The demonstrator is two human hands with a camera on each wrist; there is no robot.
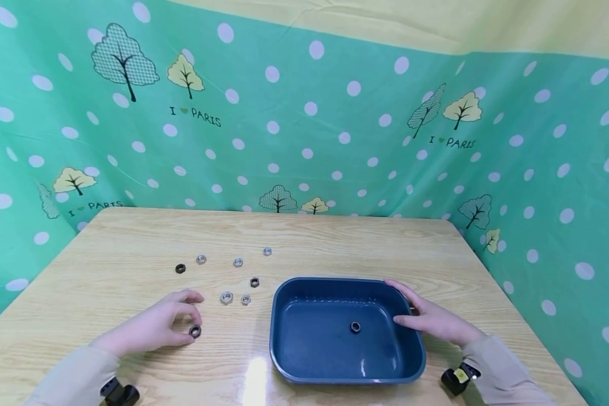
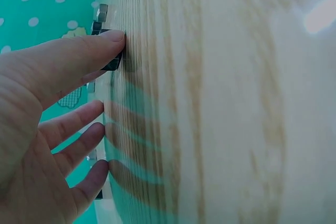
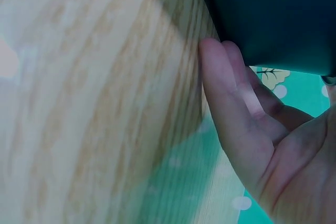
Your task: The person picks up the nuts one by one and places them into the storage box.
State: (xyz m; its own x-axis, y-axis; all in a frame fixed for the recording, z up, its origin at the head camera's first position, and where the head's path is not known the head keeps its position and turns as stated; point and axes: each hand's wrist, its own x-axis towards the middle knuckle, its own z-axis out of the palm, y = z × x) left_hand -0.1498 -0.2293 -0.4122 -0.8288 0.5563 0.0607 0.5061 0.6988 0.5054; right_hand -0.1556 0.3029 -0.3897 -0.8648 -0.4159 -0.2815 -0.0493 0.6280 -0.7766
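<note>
My left hand (image 1: 157, 324) pinches a dark hex nut (image 1: 195, 331) between thumb and a finger, low over the table's left part. In the left wrist view the thumb covers much of that dark nut (image 2: 112, 65), and the other fingers are spread. On the right, my right hand (image 1: 438, 321) holds the right wall of a blue plastic basin (image 1: 320, 349), thumb over the rim and fingers outside. Those fingers (image 3: 218, 72) lie against the basin's outer side in the right wrist view. One dark nut (image 1: 355, 327) lies on the basin's floor.
Beyond the left hand lie several loose nuts: silver ones, among them a larger silver nut (image 1: 226, 298), and two dark ones, a left dark nut (image 1: 180, 268) and a right dark nut (image 1: 255, 282). A green dotted curtain (image 1: 304, 135) hangs behind the wooden table (image 1: 365, 242).
</note>
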